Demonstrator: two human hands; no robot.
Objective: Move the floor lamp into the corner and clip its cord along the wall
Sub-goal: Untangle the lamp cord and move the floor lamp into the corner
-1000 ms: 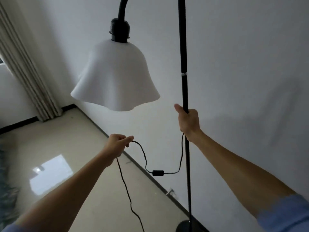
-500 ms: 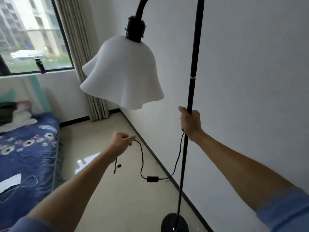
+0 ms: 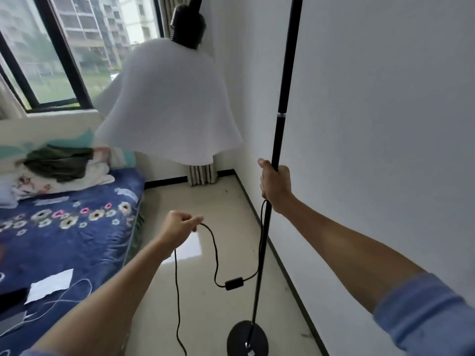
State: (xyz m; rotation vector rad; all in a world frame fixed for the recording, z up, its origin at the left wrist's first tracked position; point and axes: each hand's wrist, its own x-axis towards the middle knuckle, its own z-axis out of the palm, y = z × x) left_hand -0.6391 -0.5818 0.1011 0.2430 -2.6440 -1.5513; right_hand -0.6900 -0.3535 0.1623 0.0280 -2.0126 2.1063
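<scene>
Black metal is the pole (image 3: 279,140) of the floor lamp, close beside the white wall (image 3: 372,124). The right hand (image 3: 275,185) is closed around the pole; the left hand (image 3: 178,227) is a fist pinching the cord (image 3: 215,255), whose loop with its switch (image 3: 234,283) hangs free. The round base (image 3: 246,337) stands on the floor. I judge the carrying step is in hand: next, move the lamp to the corner by the curtain (image 3: 201,173), keeping the cord clear of the base.

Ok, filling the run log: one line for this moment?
right hand: grips lamp pole | left hand: holds cord | corner: not reached
</scene>
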